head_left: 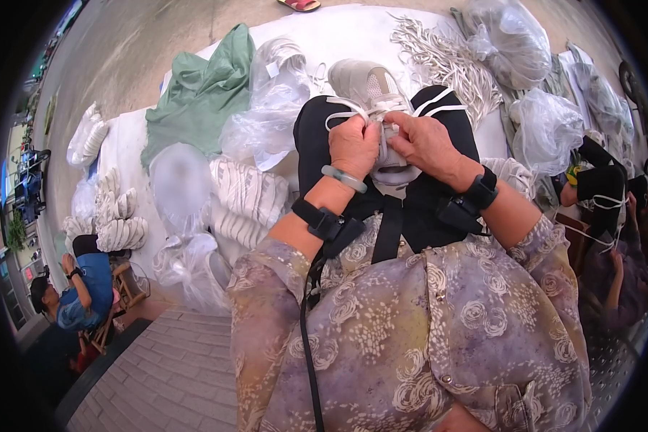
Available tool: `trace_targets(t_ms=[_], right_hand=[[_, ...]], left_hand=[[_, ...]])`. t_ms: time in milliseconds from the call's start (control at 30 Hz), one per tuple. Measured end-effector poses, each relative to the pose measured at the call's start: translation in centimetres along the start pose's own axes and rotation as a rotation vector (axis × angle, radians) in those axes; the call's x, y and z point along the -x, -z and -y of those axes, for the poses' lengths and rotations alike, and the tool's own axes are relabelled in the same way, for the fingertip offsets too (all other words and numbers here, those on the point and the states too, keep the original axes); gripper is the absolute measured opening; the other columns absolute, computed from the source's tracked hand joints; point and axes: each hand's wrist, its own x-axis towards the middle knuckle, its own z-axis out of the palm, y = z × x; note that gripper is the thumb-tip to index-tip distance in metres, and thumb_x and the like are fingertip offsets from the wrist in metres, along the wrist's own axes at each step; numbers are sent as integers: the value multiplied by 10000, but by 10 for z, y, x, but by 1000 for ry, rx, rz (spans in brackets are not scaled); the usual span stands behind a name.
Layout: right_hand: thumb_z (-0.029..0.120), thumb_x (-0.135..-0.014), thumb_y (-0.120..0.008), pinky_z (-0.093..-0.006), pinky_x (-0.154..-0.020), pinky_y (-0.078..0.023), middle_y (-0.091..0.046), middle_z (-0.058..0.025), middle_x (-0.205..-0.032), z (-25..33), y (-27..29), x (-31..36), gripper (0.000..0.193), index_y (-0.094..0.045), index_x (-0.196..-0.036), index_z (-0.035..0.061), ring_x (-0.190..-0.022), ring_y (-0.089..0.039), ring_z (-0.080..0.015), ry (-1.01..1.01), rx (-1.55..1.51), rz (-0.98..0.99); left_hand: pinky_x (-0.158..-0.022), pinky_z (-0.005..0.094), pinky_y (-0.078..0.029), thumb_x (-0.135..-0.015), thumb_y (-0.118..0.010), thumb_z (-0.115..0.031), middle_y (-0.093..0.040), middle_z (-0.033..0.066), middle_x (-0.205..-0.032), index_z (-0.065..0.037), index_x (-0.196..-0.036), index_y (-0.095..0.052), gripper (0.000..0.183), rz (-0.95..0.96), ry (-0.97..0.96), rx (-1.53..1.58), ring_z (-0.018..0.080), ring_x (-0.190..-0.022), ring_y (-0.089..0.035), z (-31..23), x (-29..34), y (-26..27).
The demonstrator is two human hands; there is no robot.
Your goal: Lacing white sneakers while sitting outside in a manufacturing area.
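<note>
A pale beige sneaker (pixel 350 75) rests between my black-trousered knees, its toe pointing away from me and its opening toward me. White laces (pixel 340 105) run across its front and stick out in loops and ends on both sides. Over the left side of the lacing, my left hand (pixel 354 147) is closed with its fingers curled around a lace. My right hand (pixel 426 144) pinches lace at the shoe's tongue between thumb and forefinger. Both hands nearly meet above the shoe, and they hide part of the lacing.
Beyond my knees, a white sheet carries a heap of loose laces (pixel 450 68), a green cloth (pixel 201 93) and clear plastic bags (pixel 511 47). Bundled pale shoes (pixel 248 194) lie at my left. One person (pixel 86 284) sits far left; another (pixel 619 273) handles laces at right.
</note>
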Motion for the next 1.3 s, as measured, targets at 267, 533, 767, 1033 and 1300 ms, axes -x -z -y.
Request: trace_targets(t_ms=[267, 533, 767, 1033, 1300], right_hand=[[181, -763, -556, -413, -640, -468, -612, -156, -707, -5, 1, 3, 256, -599, -997, 89, -709, -606, -329, -33, -81, -42], [165, -766, -548, -383, -630, -473, -613, -135, -732, -8, -5, 3, 164, -638, -879, 86, -727, -606, -307, 107, -92, -109], [191, -772, -563, -394, -610, -467, -596, -88, -741, -4, -21, -7, 95, -582, -778, 98, -717, -598, -290, 171, 134, -188], [157, -767, -550, -411, -603, -468, -608, -119, -711, -5, -12, -19, 99, -594, -808, 79, -716, -604, -313, 138, 189, -127], [112, -738, -541, -434, -556, -432, -539, -115, -642, -39, 27, 42, 69, -502, -751, 57, -636, -562, -333, 310, 209, -118]], left_hand=[[-528, 296, -443, -678, -727, -269, -555, 95, -627, -19, -782, -594, 301, 90, -117, -210, 235, -555, -557, -28, 4, 30], [-661, 403, -467, -674, -618, -175, -556, 163, -821, -4, -945, -513, 337, 110, -320, -284, 341, -747, -558, -31, 23, 23], [-656, 403, -459, -708, -504, -92, -545, 165, -763, 12, -906, -556, 230, 116, -224, -79, 346, -731, -551, -14, 19, 18], [-635, 402, -458, -705, -483, -59, -543, 155, -738, 4, -846, -563, 175, 118, -370, -167, 338, -706, -550, -15, -1, 14], [-642, 384, -472, -720, -516, -45, -570, 159, -779, 11, -950, -575, 243, 124, -434, -298, 328, -715, -574, -17, 11, 22]])
